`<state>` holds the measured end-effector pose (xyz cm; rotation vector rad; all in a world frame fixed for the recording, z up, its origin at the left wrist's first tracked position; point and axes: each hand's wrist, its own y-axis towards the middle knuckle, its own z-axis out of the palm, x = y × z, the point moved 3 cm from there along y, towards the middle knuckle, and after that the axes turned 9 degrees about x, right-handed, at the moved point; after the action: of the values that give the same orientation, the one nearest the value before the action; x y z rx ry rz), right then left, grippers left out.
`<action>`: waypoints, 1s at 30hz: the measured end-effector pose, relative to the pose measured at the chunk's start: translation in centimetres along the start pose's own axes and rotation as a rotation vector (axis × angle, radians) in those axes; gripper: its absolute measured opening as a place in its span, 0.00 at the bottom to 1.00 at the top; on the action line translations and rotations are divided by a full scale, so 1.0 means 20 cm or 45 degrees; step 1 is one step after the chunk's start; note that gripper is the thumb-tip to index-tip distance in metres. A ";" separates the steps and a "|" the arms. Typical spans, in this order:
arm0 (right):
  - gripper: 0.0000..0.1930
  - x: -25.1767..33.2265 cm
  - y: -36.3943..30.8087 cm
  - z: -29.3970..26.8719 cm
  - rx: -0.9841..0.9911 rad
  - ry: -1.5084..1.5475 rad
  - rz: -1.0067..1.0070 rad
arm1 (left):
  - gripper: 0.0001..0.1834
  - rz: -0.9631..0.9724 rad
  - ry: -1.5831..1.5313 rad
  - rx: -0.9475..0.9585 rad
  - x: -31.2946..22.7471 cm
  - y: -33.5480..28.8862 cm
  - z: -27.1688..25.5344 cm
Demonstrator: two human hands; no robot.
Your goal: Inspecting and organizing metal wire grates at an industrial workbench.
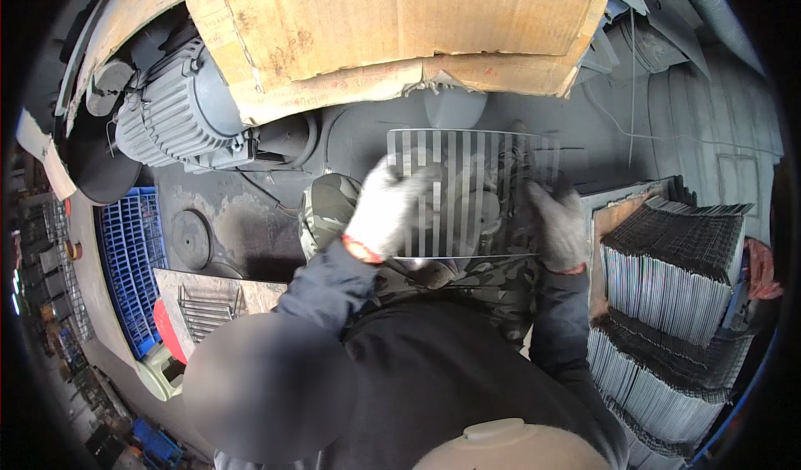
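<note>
Both gloved hands grip one slotted metal plate (467, 191): our left hand (385, 207) pinches its left edge, our right hand (557, 224) its right. Stacks of similar plates (667, 286) sit just right of us.

One slotted metal plate (471, 193), rectangular and grey, with long parallel slots running top to bottom. Held level in front of the person, above the knees, gripped at both side edges. Its surface is blurred in places; no finer detail readable.
</note>
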<state>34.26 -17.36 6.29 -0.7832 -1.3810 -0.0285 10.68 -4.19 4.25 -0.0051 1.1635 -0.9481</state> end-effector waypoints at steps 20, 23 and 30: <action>0.09 -0.15 0.16 0.43 0.364 -0.105 -0.119 | 0.12 -0.063 -0.073 -0.295 -0.04 -0.19 -0.40; 0.09 -0.11 0.14 0.39 0.464 0.026 0.159 | 0.15 -0.120 -0.158 -0.244 -0.02 -0.18 -0.47; 0.19 -0.08 0.06 -0.33 0.267 0.323 0.076 | 0.17 -0.227 -0.035 0.223 0.01 0.16 0.06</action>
<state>40.12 -20.43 4.50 -0.6216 -1.0998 0.0611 13.61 -2.83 3.18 0.0189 1.0640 -1.2022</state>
